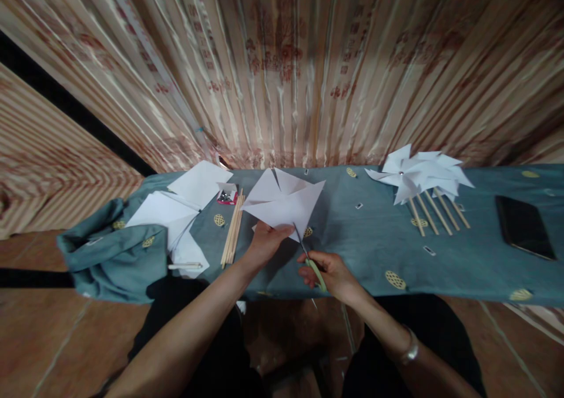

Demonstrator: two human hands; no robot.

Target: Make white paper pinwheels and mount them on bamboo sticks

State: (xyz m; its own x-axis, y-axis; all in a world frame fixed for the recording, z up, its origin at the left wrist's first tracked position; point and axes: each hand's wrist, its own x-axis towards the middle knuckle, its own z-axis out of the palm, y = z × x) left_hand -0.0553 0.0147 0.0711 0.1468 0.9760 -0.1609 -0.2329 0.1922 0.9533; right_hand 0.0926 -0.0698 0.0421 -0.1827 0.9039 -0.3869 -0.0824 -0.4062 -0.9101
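Observation:
My left hand (267,239) is closed on the near edge of a white paper sheet (286,201), thumb on top, holding it up over the cloth. Slits run in from the sheet's far and left sides. In my right hand (328,274) is a pair of scissors (315,273) with light green handles, fingers through the loops. The scissor blades meet the paper's near corner, just right of my left thumb. How far the blades are spread I cannot make out.
Left of the sheet lie wooden sticks (232,227), a small red-and-white box of pins (227,194), white paper sheets (163,213) and a pen (185,266). Several paper pinwheels (423,174) on sticks and a dark phone (524,227) lie to the right on the green cloth (352,245).

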